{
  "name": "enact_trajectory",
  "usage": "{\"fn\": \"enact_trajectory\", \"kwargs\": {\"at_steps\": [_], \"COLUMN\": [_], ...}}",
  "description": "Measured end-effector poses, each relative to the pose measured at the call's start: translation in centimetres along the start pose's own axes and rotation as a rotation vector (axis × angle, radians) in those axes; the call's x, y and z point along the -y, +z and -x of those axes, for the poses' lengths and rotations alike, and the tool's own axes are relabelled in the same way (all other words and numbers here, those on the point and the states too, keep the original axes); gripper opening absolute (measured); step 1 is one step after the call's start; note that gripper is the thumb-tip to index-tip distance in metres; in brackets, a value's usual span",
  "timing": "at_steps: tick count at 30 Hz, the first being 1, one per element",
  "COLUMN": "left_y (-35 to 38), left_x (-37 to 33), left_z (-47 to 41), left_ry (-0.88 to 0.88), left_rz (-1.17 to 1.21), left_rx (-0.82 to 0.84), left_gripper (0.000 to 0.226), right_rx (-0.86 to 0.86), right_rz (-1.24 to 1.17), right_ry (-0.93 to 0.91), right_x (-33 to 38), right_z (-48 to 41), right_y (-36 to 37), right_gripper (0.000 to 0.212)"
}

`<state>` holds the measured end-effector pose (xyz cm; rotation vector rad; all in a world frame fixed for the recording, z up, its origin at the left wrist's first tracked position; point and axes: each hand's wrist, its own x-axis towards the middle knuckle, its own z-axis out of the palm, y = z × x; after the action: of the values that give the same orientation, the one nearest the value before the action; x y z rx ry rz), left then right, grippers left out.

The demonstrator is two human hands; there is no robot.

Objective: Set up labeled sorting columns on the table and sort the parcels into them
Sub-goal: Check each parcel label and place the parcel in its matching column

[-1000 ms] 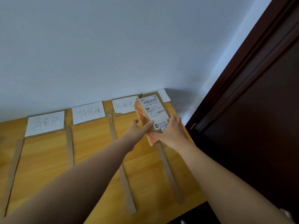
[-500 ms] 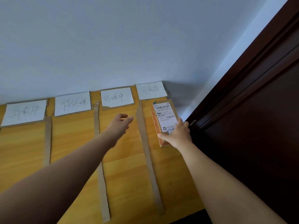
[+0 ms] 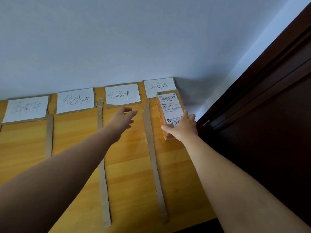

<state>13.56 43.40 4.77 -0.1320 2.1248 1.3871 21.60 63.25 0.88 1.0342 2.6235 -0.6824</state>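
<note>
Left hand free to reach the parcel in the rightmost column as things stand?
Probably yes. The left hand is open and empty over the third column; only a flat cardboard strip lies between it and the parcel. The right hand covers the parcel's near end, leaving its left side exposed.

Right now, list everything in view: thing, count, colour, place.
parcel: one, tan box with white shipping label, far end of rightmost column
paper labels: four, white, handwritten, along far table edge
cardboard strips: three, brown, dividing the columns
table: one, yellow wood
wall: pale blue-grey, behind table
door: dark brown, right
left hand: open, above third column
right hand: gripping the parcel's near end
</note>
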Motion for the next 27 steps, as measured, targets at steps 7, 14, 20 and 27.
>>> {"fn": "enact_trajectory", "kwargs": {"at_steps": [7, 14, 20, 27], "left_y": [-1.2, -4.2, -9.6, -20.1], "left_x": [0.4, 0.7, 1.3, 4.9], "left_z": [0.8, 3.1, 6.3, 9.8], "left_ry": [0.015, 0.082, 0.181, 0.253], "left_rz": [-0.003, -0.037, -0.128, -0.218], "left_rx": [-0.038, -0.074, -0.122, -0.217], "left_gripper": [0.044, 0.045, 0.045, 0.045], "right_rx": [-0.033, -0.233, -0.204, -0.173], "right_rz": [0.068, 0.061, 0.074, 0.029], "right_ry": [-0.003, -0.165, -0.241, -0.351], "right_x": [0.1, 2.2, 6.7, 15.5], "right_z": [0.9, 3.4, 7.2, 13.7], "right_y": [-0.3, -1.1, -1.2, 2.5], "right_gripper": [0.12, 0.081, 0.058, 0.054]}}
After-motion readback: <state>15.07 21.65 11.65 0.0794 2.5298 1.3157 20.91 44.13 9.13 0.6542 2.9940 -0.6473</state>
